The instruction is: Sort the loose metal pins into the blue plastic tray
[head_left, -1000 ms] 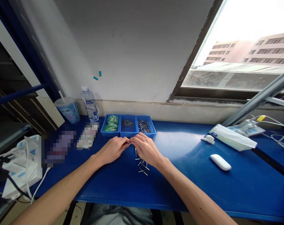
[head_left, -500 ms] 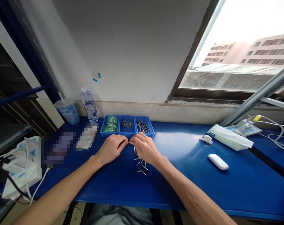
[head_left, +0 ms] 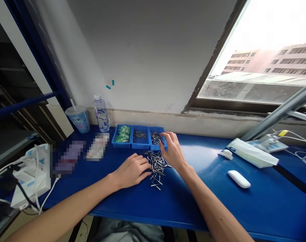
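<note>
A loose pile of thin metal rivet-like pins (head_left: 157,165) lies on the blue table (head_left: 143,205). My left hand (head_left: 134,170) rests at the pile's left edge, its fingertips at the pins; whether it pinches one is too small to tell. Over the right blue bin (head_left: 163,129) my right hand (head_left: 172,149) reaches with thumb and fingers apart, near the metal pins (head_left: 156,137) inside. The middle bin (head_left: 141,146) holds more pins, and green packets (head_left: 123,133) fill the left bin (head_left: 117,145).
Behind on the left stand a cup (head_left: 78,119) and a water bottle (head_left: 102,114). A power strip (head_left: 34,178) with cables lies far left. To the right are a white case (head_left: 238,178), crumpled tissue (head_left: 226,154) and a tissue pack (head_left: 252,153).
My hands have moved apart from their meeting point. The left came down toward the pile, the right went up to the right bin and opened. The view shifted slightly, and more of the pile shows.
</note>
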{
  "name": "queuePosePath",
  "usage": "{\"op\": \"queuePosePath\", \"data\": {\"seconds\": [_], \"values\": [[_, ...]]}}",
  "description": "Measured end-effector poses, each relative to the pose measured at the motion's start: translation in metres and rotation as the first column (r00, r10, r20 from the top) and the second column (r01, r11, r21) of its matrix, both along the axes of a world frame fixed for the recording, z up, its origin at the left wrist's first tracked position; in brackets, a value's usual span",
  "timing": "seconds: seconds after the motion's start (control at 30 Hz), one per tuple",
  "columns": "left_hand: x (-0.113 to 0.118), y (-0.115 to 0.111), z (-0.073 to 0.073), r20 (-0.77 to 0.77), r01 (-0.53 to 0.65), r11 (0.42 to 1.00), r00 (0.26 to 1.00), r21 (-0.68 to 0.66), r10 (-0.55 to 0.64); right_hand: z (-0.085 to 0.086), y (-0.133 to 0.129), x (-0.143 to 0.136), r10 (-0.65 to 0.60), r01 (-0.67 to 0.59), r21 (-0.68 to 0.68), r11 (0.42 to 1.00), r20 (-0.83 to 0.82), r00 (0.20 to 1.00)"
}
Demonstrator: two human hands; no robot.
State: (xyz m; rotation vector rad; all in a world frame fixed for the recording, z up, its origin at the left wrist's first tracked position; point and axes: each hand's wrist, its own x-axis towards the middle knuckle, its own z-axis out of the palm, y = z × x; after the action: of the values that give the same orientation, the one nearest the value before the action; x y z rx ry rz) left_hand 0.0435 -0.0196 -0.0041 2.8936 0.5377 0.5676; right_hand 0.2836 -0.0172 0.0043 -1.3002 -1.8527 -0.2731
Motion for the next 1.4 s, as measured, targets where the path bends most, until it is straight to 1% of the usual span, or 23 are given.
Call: {"op": "queuePosePath", "data": {"seconds": [0.07,0.13,0.33,0.4,0.47,0.6,0.7,0.83,0.9,1.0,1.07,1.17,1.3,1.4], "values": [[0.002,-0.003,-0.003,-0.018,-0.013,1.0,1.0,0.003,0.013,-0.005,0.001,-0.003,0.033,-0.032,-0.041,0.999,0.024,0.999],[0.004,-0.004,-0.005,-0.027,-0.023,1.0,0.999,-0.001,0.023,-0.006,-0.001,-0.007,0.065,-0.063,-0.061,0.996,0.033,0.997],[0.004,-0.001,-0.008,-0.011,-0.025,0.999,1.0,-0.022,0.025,0.002,-0.012,-0.018,0.234,-0.22,-0.125,0.967,0.109,0.966],[0.002,0.002,-0.006,0.012,-0.053,0.998,0.998,-0.022,0.054,0.002,-0.014,-0.021,0.291,-0.269,-0.156,0.95,0.139,0.947],[-0.002,0.008,-0.003,0.046,-0.116,0.993,0.992,-0.026,0.117,0.001,-0.016,-0.024,0.329,-0.297,-0.186,0.936,0.17,0.929],[-0.009,0.019,0.004,0.1,-0.234,0.971,0.966,-0.057,0.238,-0.003,-0.018,-0.029,0.339,-0.299,-0.208,0.931,0.188,0.922],[-0.013,0.024,0.004,0.111,-0.265,0.959,0.955,-0.098,0.275,-0.004,-0.017,-0.029,0.334,-0.291,-0.235,0.927,0.169,0.927],[-0.015,0.026,0.004,0.116,-0.288,0.942,0.944,-0.172,0.309,-0.004,-0.018,-0.031,0.351,-0.305,-0.277,0.911,0.137,0.926],[-0.015,0.026,0.005,0.141,-0.284,0.94,0.94,-0.19,0.312,-0.005,-0.018,-0.032,0.362,-0.319,-0.294,0.901,0.105,0.926],[-0.015,0.025,0.006,0.194,-0.231,0.963,0.947,-0.14,0.256,-0.008,-0.02,-0.036,0.367,-0.331,-0.298,0.895,0.071,0.928],[-0.014,0.025,0.005,0.226,-0.195,0.976,0.95,-0.1,0.213,-0.009,-0.021,-0.039,0.37,-0.343,-0.272,0.899,0.054,0.927],[-0.013,0.024,0.005,0.247,-0.188,0.978,0.947,-0.087,0.204,-0.01,-0.023,-0.043,0.381,-0.368,-0.209,0.906,0.026,0.924],[-0.014,0.022,0.007,0.253,-0.181,0.978,0.946,-0.102,0.201,-0.009,-0.024,-0.046,0.395,-0.391,-0.159,0.907,-0.003,0.918],[-0.016,0.02,0.01,0.306,-0.146,0.973,0.932,-0.177,0.195,-0.008,-0.022,-0.044,0.386,-0.379,-0.16,0.912,0.018,0.922]]}}
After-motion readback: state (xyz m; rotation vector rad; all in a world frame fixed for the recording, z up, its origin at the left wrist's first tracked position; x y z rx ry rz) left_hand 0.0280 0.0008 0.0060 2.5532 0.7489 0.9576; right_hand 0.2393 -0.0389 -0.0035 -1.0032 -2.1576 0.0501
